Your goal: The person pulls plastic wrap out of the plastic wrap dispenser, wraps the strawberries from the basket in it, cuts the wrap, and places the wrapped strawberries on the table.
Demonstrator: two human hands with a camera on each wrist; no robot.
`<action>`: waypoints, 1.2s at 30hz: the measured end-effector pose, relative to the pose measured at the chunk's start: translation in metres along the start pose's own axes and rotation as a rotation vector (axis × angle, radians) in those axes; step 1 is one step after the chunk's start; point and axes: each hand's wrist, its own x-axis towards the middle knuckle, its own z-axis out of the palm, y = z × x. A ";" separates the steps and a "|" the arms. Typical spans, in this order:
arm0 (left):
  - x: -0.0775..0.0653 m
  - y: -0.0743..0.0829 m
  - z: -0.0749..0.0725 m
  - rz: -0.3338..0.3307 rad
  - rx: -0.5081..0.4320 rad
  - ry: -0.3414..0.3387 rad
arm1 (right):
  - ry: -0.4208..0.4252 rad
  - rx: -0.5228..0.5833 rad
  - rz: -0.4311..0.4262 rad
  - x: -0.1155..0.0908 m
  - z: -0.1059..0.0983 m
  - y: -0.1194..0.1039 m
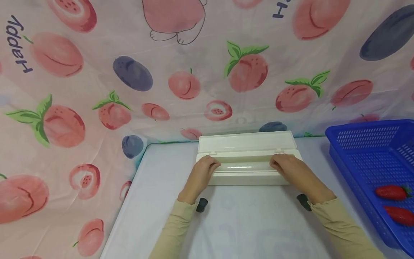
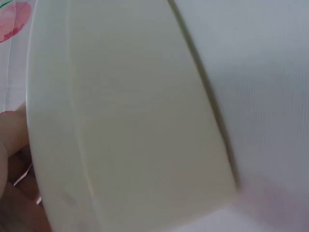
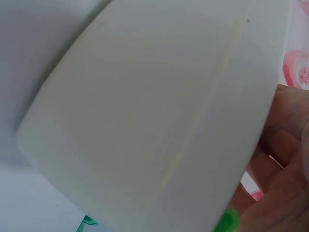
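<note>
A white plastic-wrap dispenser point(image 1: 249, 180) lies lengthwise at the back of the table, its hinged lid point(image 1: 247, 142) tipped back. Inside sits a glossy roll of plastic wrap point(image 1: 244, 166). My left hand point(image 1: 203, 171) pinches at the left end of the roll, fingers curled over the box's front edge. At the other end my right hand point(image 1: 291, 171) does the same with thumb and fingers. In both wrist views the dispenser's smooth front wall point(image 2: 140, 111) fills most of the picture and hides the fingertips; curled fingers point(image 3: 277, 150) show beside it in the right wrist view.
To the right stands a blue plastic basket point(image 1: 343, 176) with two red strawberries point(image 1: 391, 192) in it. A fruit-printed cloth point(image 1: 155, 126) hangs behind and to the left of the white tabletop point(image 1: 245, 223). Dark wrist-worn pieces point(image 1: 202, 205) show beneath both wrists.
</note>
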 end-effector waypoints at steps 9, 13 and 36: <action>0.002 -0.010 -0.013 0.051 -0.022 -0.062 | -0.002 0.028 0.034 -0.002 -0.002 0.002; 0.004 -0.013 -0.017 0.084 0.059 -0.074 | -0.003 0.034 0.037 -0.002 -0.004 0.003; 0.003 -0.023 -0.025 0.102 -0.104 0.081 | 0.200 -0.035 0.032 -0.004 -0.015 0.009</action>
